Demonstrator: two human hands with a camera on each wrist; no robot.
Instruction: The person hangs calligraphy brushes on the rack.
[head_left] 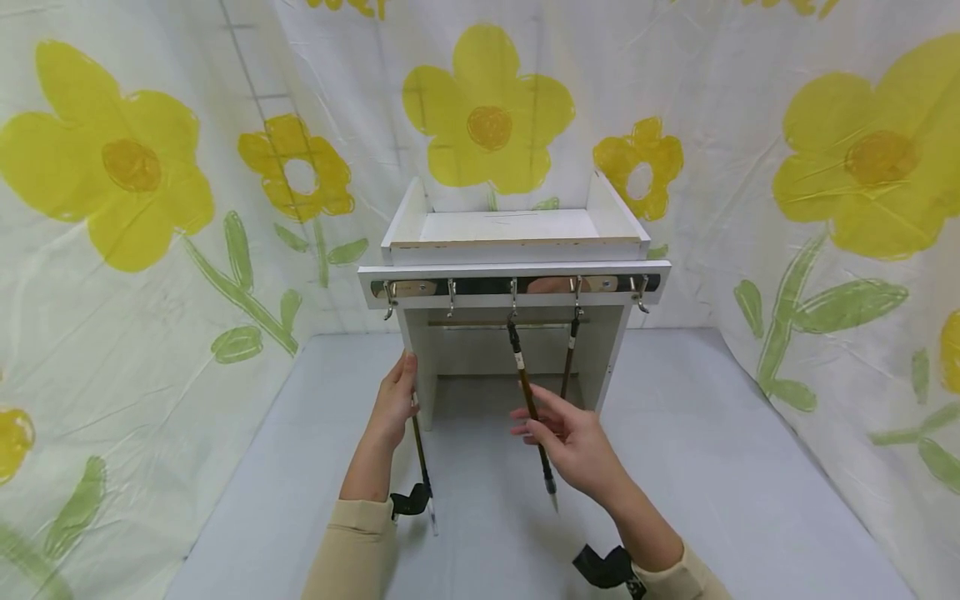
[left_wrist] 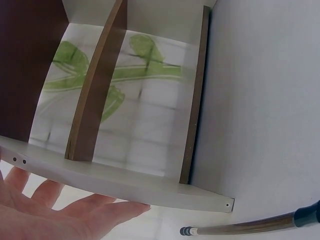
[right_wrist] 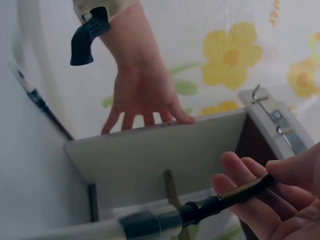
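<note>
Left hand (head_left: 390, 407) spread against white shelf unit (head_left: 517, 252), centre-left; right hand (head_left: 576, 446) pinches central calligraphy brush (head_left: 523, 375), ideally lightly, keeping it seated on middle hook (head_left: 513, 292).

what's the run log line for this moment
left hand: against boxy white shelf unit | right hand: pinches brown, white-tipped brush | second brown brush: on silver metal hook | third brown brush: on pale table

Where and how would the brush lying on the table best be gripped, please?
Probably the middle of its wooden handle, from above and the right: the brush lies flat, slim and uncovered there, with the left arm alongside on its left.
</note>
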